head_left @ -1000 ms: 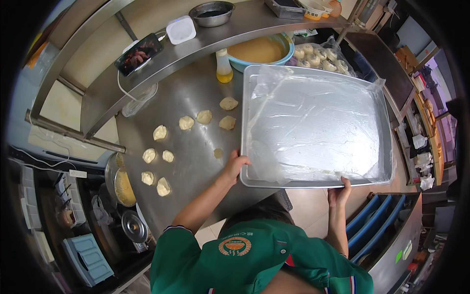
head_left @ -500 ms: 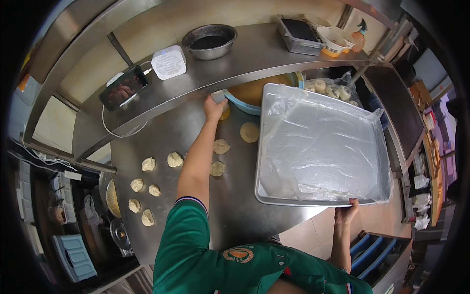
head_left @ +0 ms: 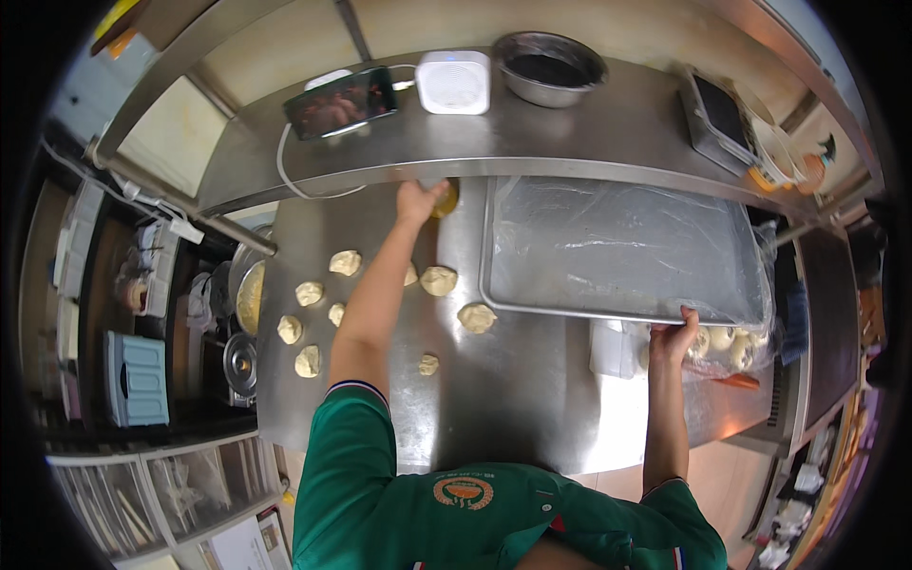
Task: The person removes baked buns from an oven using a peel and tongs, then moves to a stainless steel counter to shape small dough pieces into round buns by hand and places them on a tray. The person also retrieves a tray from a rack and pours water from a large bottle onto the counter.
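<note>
My right hand [head_left: 673,334] grips the near edge of a large metal baking tray [head_left: 622,242], lined with clear plastic film. The tray is level, and its far side passes under the shelf edge. My left hand [head_left: 418,201], arm stretched forward, is closed round a small pale grey thing that I cannot make out. Beside those fingers is a round yellow thing [head_left: 446,199], partly hidden by the hand and the shelf. Several pale dough lumps lie on the steel table, among them one larger dough piece [head_left: 477,318] and a smaller dough lump [head_left: 428,364]; my left forearm partly covers others.
A steel shelf [head_left: 617,142] spans the back, holding a phone [head_left: 342,103], a white speaker [head_left: 454,84], a metal bowl [head_left: 549,68] and a rectangular pan [head_left: 719,119]. By the tray's near right corner lies a plastic bag of round buns [head_left: 736,350]. A clear container [head_left: 617,350] stands under the tray's edge.
The tray has moved away from me and in under the shelf, hiding the blue-rimmed basin. My view has turned, so the shelf items appear farther right. Both hands keep their hold.
</note>
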Available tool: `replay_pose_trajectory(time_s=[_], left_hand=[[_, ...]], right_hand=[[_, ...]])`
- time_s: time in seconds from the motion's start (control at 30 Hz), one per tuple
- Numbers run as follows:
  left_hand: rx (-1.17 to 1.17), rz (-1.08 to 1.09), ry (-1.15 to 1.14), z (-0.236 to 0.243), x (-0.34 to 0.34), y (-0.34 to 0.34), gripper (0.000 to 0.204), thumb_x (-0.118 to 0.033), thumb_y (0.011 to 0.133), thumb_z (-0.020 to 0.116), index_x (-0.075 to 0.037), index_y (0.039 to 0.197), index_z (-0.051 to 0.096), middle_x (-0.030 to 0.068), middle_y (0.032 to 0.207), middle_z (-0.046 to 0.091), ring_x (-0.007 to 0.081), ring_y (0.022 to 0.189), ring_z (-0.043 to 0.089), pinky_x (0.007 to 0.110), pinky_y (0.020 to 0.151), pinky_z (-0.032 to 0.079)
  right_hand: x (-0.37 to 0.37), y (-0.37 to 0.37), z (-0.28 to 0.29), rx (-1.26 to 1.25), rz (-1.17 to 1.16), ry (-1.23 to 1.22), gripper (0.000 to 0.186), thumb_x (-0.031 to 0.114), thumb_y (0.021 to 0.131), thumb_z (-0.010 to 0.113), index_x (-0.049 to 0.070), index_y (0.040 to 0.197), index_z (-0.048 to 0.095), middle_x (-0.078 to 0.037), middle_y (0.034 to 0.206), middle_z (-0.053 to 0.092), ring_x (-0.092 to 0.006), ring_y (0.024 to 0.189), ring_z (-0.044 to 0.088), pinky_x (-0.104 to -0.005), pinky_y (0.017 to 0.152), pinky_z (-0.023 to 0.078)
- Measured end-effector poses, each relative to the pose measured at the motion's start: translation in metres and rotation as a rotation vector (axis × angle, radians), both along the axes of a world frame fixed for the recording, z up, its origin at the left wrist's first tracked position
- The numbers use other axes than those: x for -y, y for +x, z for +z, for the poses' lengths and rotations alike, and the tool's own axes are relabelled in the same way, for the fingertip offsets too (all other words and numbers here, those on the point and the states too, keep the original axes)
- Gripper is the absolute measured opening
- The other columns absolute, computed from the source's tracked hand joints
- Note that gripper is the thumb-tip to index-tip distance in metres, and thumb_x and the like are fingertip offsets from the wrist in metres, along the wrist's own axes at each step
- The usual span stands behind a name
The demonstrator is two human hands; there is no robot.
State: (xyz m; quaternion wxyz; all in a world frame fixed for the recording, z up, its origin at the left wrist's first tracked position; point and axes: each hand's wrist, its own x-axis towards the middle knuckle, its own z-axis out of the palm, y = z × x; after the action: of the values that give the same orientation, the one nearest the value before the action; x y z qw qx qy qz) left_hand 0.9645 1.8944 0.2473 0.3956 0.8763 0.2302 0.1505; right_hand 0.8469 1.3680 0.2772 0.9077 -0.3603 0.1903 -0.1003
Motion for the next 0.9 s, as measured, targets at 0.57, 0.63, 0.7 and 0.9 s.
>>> replay_pose_trajectory(time_s=[0.57, 0.63, 0.7, 0.9], left_hand=[[0.459, -0.121, 0.517, 0.084, -0.117, -0.254, 0.021, -0.018, 0.088, 0.073, -0.006, 0.079, 0.059, 0.0109, 0.081, 0.061, 0.0327, 0.082, 0.06, 0.042, 0.077, 0.045], [0.594, -0.058, 0.561, 0.134, -0.167, -0.258, 0.018, -0.015, 0.089, 0.072, -0.005, 0.079, 0.059, 0.011, 0.085, 0.063, 0.0327, 0.084, 0.06, 0.043, 0.079, 0.045], [0.786, -0.024, 0.585, 0.191, -0.218, -0.258, 0.014, -0.012, 0.088, 0.071, -0.005, 0.084, 0.06, 0.0116, 0.092, 0.065, 0.0327, 0.09, 0.061, 0.042, 0.083, 0.045], [1.159, 0.012, 0.694, 0.365, -0.339, -0.24, 0.02, -0.006, 0.088, 0.066, -0.002, 0.106, 0.06, 0.0139, 0.108, 0.064, 0.0319, 0.101, 0.061, 0.041, 0.091, 0.045]], right_hand=[[-0.185, -0.167, -0.03, 0.399, 0.546, -1.209, 0.018, -0.01, 0.082, 0.068, 0.004, 0.091, 0.064, -0.007, 0.09, 0.065, -0.0173, 0.08, 0.062, -0.0297, 0.077, 0.051], [-0.224, -0.197, -0.037, 0.513, 0.565, -1.346, 0.015, -0.004, 0.076, 0.075, 0.006, 0.083, 0.066, -0.01, 0.08, 0.064, -0.0248, 0.074, 0.061, -0.0353, 0.074, 0.048], [-0.262, -0.219, -0.043, 0.564, 0.578, -1.468, 0.014, 0.003, 0.074, 0.079, 0.007, 0.079, 0.067, -0.008, 0.074, 0.064, -0.0275, 0.071, 0.059, -0.0394, 0.074, 0.046], [-0.362, -0.236, -0.026, 0.669, 0.525, -1.639, 0.018, 0.018, 0.074, 0.083, 0.011, 0.072, 0.066, -0.006, 0.065, 0.059, -0.0291, 0.073, 0.057, -0.0453, 0.075, 0.043]])
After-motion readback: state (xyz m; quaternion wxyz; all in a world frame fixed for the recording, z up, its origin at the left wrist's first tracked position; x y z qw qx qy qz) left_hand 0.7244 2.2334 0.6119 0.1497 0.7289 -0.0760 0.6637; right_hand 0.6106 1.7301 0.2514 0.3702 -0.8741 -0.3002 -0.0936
